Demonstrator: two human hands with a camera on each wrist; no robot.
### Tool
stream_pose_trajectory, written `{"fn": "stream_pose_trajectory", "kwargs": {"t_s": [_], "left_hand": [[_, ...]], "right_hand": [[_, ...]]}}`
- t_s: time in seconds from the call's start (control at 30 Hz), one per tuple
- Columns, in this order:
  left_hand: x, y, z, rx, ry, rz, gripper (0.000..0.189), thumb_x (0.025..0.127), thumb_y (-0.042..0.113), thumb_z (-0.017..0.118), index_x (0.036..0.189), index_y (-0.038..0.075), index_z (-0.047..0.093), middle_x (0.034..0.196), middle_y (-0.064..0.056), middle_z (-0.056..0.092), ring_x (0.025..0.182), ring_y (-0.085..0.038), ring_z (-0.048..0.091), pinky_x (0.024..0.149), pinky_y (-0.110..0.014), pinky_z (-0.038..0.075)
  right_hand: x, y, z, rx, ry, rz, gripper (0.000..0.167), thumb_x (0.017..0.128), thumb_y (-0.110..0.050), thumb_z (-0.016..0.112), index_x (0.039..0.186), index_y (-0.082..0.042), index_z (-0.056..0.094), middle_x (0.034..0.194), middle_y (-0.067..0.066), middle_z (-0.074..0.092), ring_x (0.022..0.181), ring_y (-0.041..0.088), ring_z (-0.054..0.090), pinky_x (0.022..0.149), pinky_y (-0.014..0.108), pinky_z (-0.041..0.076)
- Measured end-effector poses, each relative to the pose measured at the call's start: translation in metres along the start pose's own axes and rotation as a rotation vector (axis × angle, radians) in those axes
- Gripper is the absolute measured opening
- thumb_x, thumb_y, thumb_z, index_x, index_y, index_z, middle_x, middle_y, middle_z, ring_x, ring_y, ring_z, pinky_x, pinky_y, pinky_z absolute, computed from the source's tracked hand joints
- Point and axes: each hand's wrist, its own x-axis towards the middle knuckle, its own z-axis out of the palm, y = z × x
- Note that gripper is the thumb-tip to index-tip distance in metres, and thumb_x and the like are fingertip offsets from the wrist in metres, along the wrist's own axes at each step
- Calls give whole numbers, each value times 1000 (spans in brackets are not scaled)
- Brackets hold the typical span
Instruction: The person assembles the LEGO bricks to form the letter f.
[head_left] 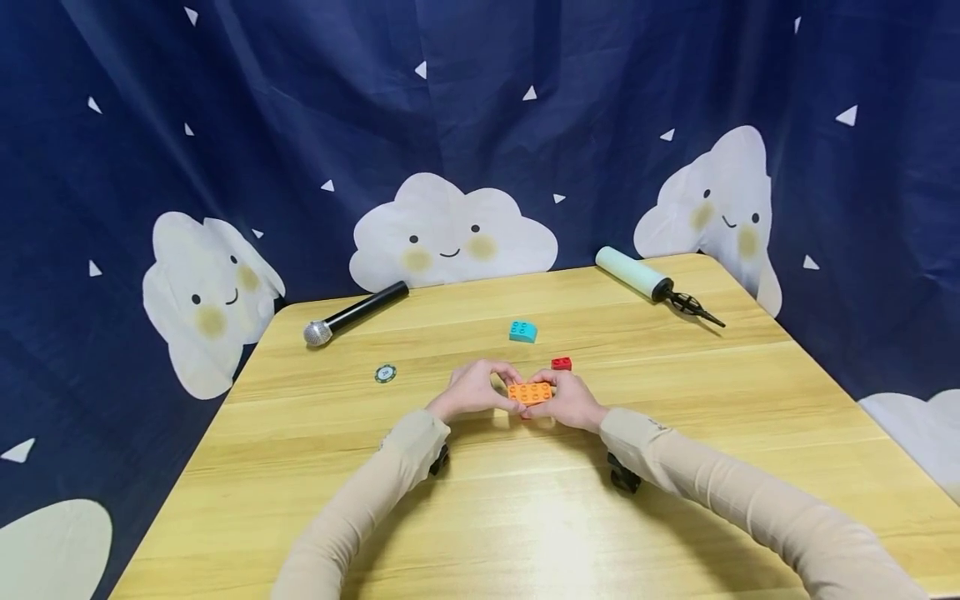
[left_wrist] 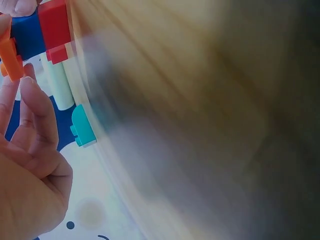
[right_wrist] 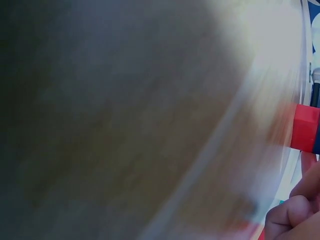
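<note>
An orange toy building brick point(head_left: 529, 393) with studs on top sits over a blue brick point(left_wrist: 28, 36), which sits on a red brick point(left_wrist: 55, 22) at the table surface. At the orange brick's left end, my left hand point(head_left: 478, 388) pinches it between thumb and fingers. My right hand point(head_left: 568, 402) grips its right end the same way. Just beyond the right fingers lies a separate small red brick point(head_left: 561, 364). Farther back is a teal brick point(head_left: 522, 332) with a curved side. In the head view, the hands and orange brick hide most of the lower bricks.
A black microphone point(head_left: 358, 313) with a silver head lies at the back left of the wooden table point(head_left: 300, 500). Nearer is a round poker chip point(head_left: 386, 373). A pale green hand pump point(head_left: 633, 273) with a black nozzle lies at the back right, before a dark blue curtain point(head_left: 480, 100).
</note>
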Motion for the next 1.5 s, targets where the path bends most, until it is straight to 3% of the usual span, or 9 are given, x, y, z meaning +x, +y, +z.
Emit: {"fn": "stream_pose_trajectory", "kwargs": {"t_s": [0.2,0.67,0.93,1.03,1.17,1.33,1.5], "left_hand": [[-4,4,0,-21,18,-33,29,65,40,82,91,33,71,85,19,65,95,-12,58,91,-48,34],[-4,4,6,16,33,-38,32,64,41,82,92,33,69,87,20,63,99,-15,58,90,-48,32],[-3,2,5,33,31,-30,33,64,41,81,94,34,68,89,20,63,94,-11,56,87,-43,34],[-3,2,4,39,31,-30,33,64,41,81,94,34,68,89,20,63,94,-10,56,87,-42,35],[-4,0,2,40,36,-38,34,64,42,81,95,34,68,89,20,63,93,-10,55,89,-46,34],[-4,0,2,72,38,-36,36,64,45,81,96,35,69,89,20,63,89,-9,54,84,-40,35],[-5,6,3,82,23,-34,36,65,44,81,97,33,69,91,19,64,85,-7,54,77,-33,35]], "right_hand": [[0,0,1,7,-5,8,40,66,-15,86,102,-10,68,99,5,66,86,18,53,74,28,36],[-5,-2,-2,-38,6,16,44,67,-17,87,105,-12,66,104,5,67,92,21,55,78,32,36],[-14,7,-39,-135,-7,-11,47,70,-17,83,112,-8,63,103,9,69,100,29,60,89,49,42],[-15,15,-52,-153,28,32,45,75,-17,80,115,-6,62,102,10,70,99,29,62,89,49,42],[-13,22,-59,-146,109,127,42,82,-23,74,117,-6,61,103,11,70,95,27,63,81,38,45],[-9,20,-55,-18,171,265,42,84,-30,70,116,-4,60,108,16,69,93,26,63,72,29,44],[-3,13,-46,94,195,368,47,84,-32,70,118,-2,57,108,19,69,93,25,62,74,30,44]]}}
